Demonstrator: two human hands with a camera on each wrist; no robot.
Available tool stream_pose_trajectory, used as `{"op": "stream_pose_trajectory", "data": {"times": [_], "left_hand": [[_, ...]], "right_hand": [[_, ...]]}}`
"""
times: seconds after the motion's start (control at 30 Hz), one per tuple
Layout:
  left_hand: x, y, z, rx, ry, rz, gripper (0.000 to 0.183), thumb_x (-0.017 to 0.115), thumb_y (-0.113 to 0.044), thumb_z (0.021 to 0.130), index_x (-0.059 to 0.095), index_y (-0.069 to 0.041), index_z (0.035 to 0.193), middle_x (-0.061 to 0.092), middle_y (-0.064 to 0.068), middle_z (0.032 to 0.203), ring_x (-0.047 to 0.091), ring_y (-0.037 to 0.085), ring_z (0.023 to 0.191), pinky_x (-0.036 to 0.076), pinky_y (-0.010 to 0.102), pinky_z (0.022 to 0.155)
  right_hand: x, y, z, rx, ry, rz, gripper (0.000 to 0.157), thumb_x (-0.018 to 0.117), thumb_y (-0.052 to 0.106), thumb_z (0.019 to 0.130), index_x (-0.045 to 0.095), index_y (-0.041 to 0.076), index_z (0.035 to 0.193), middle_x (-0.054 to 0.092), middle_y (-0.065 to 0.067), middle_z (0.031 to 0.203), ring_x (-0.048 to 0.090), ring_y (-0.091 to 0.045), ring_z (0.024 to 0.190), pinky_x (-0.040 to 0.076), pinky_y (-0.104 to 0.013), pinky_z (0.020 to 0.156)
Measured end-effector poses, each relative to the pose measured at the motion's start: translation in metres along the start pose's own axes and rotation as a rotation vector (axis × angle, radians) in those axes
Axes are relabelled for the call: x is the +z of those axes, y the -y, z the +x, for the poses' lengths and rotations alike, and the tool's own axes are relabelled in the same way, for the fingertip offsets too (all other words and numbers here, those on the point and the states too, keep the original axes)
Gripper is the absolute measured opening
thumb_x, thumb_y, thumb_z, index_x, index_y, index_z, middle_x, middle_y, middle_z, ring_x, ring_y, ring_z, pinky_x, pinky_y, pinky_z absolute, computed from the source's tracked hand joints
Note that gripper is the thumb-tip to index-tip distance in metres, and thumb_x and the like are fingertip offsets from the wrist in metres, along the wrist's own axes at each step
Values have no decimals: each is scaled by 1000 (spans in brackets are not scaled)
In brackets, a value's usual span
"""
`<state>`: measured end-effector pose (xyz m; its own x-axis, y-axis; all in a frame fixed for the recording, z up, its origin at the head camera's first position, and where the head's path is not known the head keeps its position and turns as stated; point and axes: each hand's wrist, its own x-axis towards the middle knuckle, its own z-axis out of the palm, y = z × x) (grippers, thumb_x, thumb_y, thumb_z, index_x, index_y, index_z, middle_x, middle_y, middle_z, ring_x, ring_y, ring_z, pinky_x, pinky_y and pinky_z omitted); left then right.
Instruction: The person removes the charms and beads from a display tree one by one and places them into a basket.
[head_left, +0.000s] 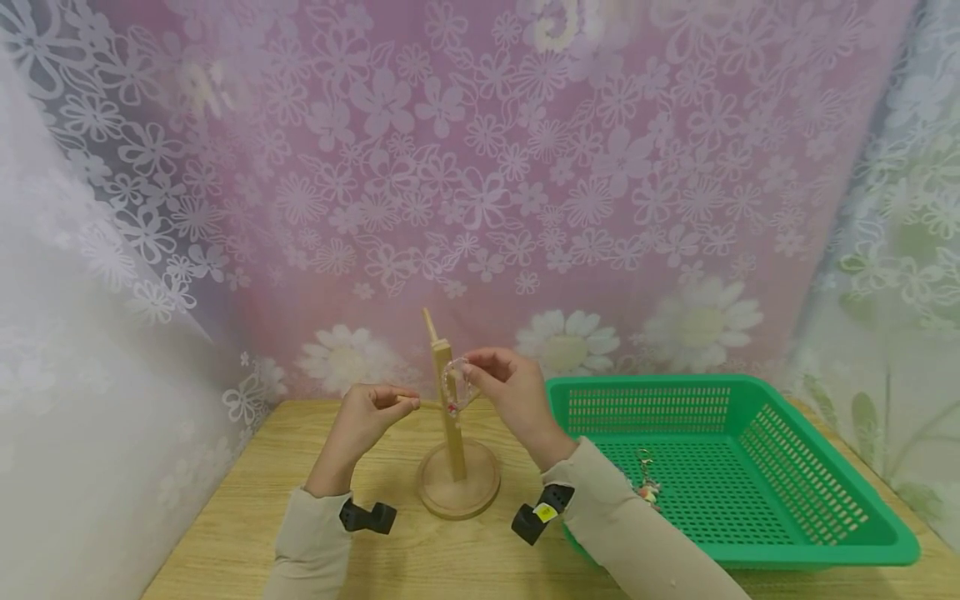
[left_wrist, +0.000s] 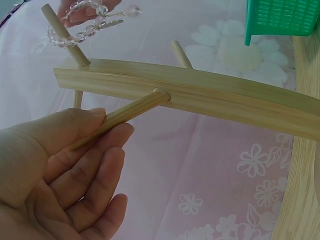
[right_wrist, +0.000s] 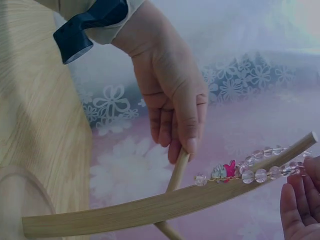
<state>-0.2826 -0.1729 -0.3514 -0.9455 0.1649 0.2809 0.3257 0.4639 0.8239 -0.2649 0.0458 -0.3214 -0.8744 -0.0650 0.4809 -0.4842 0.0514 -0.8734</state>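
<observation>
A wooden stand point(head_left: 454, 446) with an upright post, several pegs and a round base stands on the table. My left hand point(head_left: 365, 421) pinches one peg point(left_wrist: 135, 109) between thumb and forefinger, its other fingers loosely bent. My right hand point(head_left: 517, 400) pinches a bracelet point(right_wrist: 260, 175) of clear pinkish beads near the top of the post. In the right wrist view, the bracelet loops around an upper peg point(right_wrist: 300, 145), and a pink charm point(right_wrist: 229, 169) hangs on the side by the post. Only some right fingers point(right_wrist: 296, 207) show in that view.
A green plastic basket point(head_left: 660, 382) stands on the right of the wooden table point(head_left: 247, 500), beside my right forearm. Inside it lies a keychain point(head_left: 647, 492) with a metal clasp and small colourful charms. A flowered curtain point(head_left: 480, 167) hangs close behind the table.
</observation>
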Motion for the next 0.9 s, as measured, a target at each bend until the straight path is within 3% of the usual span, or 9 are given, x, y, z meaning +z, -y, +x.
{"op": "stream_pose_trajectory", "data": {"times": [0.2,0.53,0.9], "left_hand": [[0,0,-1,-2,-4,-11,18,69,-21,87,75,-9,99,71,9,101,63,28,104,44,52,92],[0,0,-2,6,-7,-2,19,69,-22,88,75,-8,100,70,11,104,61,30,106,44,54,92],[0,-1,-2,-3,-9,-9,19,69,-22,87,75,-9,100,70,11,104,61,30,106,44,53,92]], "right_hand": [[-3,7,0,-40,-10,28,16,69,9,86,69,-2,99,68,-12,95,63,-9,82,51,-24,73],[-8,19,-4,-30,-14,86,17,68,6,86,67,-3,101,67,-9,95,62,-9,83,51,-24,75],[-19,22,-7,-32,-41,136,19,69,8,86,67,-4,101,68,3,90,63,-12,84,51,-27,77]]}}
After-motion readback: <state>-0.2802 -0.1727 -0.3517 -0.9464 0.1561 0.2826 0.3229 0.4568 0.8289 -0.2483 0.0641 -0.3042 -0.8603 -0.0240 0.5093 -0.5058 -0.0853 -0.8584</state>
